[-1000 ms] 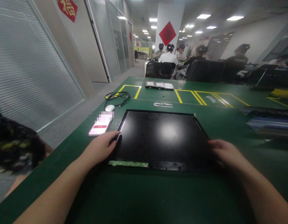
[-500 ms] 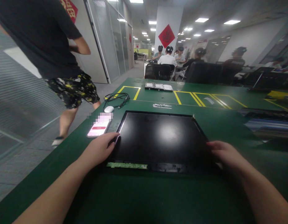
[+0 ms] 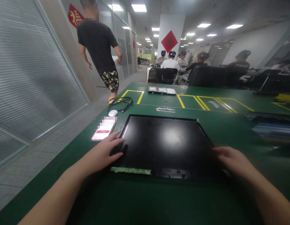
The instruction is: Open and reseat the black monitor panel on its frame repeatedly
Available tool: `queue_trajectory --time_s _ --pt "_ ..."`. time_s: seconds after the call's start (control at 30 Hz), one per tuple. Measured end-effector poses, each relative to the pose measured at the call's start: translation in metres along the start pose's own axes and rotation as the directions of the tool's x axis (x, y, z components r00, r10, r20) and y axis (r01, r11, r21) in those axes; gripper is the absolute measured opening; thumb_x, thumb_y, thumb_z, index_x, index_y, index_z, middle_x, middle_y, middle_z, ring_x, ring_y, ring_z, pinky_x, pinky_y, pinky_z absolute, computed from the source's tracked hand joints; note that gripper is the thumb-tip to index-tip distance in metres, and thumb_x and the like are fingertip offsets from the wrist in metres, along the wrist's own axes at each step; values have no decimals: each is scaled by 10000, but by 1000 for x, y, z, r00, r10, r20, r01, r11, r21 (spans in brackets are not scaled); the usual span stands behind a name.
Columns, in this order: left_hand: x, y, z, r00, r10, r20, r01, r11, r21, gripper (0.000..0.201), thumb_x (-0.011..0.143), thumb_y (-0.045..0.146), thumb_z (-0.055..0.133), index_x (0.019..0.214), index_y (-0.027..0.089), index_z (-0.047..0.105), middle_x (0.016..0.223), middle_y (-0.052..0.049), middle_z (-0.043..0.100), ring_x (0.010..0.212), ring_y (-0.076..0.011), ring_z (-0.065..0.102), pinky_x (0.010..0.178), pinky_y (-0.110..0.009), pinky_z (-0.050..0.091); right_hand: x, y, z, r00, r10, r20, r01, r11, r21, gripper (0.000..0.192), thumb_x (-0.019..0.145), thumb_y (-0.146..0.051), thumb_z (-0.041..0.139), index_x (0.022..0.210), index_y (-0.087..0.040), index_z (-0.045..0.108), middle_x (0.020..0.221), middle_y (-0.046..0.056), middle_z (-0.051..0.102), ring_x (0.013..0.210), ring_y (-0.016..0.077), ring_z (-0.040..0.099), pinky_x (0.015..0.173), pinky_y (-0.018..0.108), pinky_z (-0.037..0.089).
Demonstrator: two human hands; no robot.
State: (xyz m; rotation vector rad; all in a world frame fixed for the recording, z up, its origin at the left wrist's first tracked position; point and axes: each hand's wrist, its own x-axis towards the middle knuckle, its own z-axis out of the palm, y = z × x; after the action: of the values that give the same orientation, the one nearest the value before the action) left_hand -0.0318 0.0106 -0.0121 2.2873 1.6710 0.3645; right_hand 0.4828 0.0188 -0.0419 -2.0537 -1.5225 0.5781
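Observation:
A large black display panel (image 3: 165, 142) lies flat on the green table (image 3: 140, 200), with a thin green circuit strip (image 3: 130, 170) along its near edge. My left hand (image 3: 104, 151) rests on the panel's near left corner, fingers spread over the edge. My right hand (image 3: 234, 161) lies on the panel's near right edge, fingers flat. Whether either hand actually grips the panel is unclear; both touch it.
A phone (image 3: 103, 132) with a lit screen lies left of the panel, a white mouse (image 3: 113, 112) and a black cable (image 3: 120, 101) beyond it. Small trays (image 3: 161, 90) sit at the far edge. A person in a black shirt (image 3: 100, 47) walks along the left aisle; seated people work behind.
The person in the aisle has walked away from me toward the far left. My left fingers have spread further onto the panel corner. The view has tilted slightly.

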Motion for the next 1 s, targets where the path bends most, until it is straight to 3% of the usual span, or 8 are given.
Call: queue_trajectory --time_s 0.1,0.23,0.53,0.8,1.0 --pt "-2 -2 -6 997 32 68 -31 999 -28 625 788 494 706 1381 329 593 1632 -72 368 1436 -361 391 1143 -518 345 2 3 -3 995 28 99 -25 999 -30 392 621 -202 596 960 -204 792 772 81 771 762 288 727 686 398 556" --pt "-3 -3 -11 992 46 116 -44 999 -22 675 737 429 769 1383 372 586 1576 -51 466 1394 -346 455 1130 -504 362 1 2 -3 997 0 80 10 993 -117 387 620 -187 604 955 -210 796 843 89 784 852 315 727 746 422 553" --pt "-3 6 -14 989 98 113 -102 994 32 625 755 382 744 1364 355 607 1542 -50 516 1318 -329 550 1076 -471 425 -2 -5 -2 998 2 63 18 951 -310 362 667 -164 596 964 -209 797 948 97 781 832 290 723 732 395 552" --pt "-3 13 -17 979 137 149 -152 984 92 604 798 413 697 1379 276 603 1495 -83 567 1266 -319 599 1040 -440 459 -2 -4 1 994 100 37 -95 988 -118 381 622 -104 566 933 -167 777 836 98 770 714 238 715 638 325 537" --pt "-3 13 -16 979 156 129 -165 984 63 592 789 407 711 1361 286 621 1440 -75 623 1229 -330 624 1025 -453 465 0 -2 2 990 126 56 -127 992 16 367 594 -86 557 897 -155 752 796 93 757 695 226 700 619 311 515"
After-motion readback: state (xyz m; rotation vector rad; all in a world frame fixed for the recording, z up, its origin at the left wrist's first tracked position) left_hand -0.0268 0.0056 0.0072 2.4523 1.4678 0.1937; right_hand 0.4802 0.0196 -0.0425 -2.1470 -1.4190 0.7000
